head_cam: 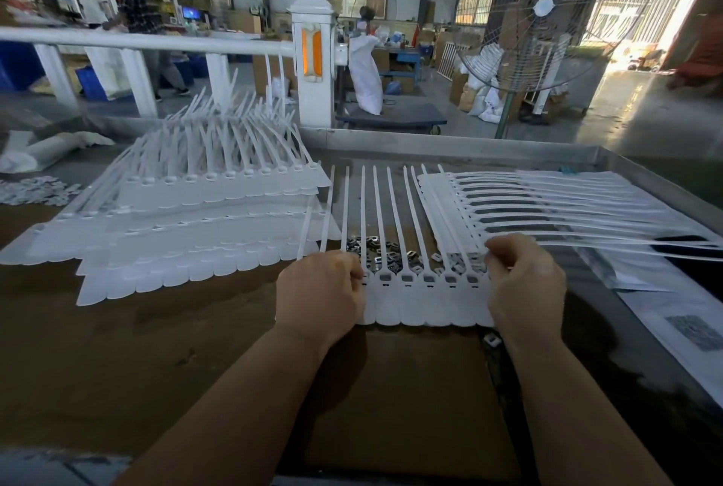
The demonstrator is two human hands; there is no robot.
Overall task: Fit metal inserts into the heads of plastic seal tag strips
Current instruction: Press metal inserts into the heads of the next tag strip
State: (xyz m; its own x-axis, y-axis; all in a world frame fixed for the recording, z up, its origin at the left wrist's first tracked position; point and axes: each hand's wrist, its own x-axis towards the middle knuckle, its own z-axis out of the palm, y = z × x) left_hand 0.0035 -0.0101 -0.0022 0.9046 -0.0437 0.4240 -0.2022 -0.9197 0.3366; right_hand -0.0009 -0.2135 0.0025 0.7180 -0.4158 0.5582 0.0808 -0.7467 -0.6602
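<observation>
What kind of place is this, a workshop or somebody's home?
Most likely a factory floor: stacks of white seal tag strips cover the workbench, a big industrial fan stands behind it, and filled sacks sit on the concrete floor.

A white joined sheet of seal tag strips point(426, 301) lies flat, tails pointing away, its heads apparently already holding inserts, over scattered metal inserts point(385, 250).

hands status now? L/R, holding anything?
Left hand: fingers curled at the left end of the seal tag strip; grip hidden, cannot tell.
Right hand: fingers curled at the strip's right end; cannot tell either.
</observation>
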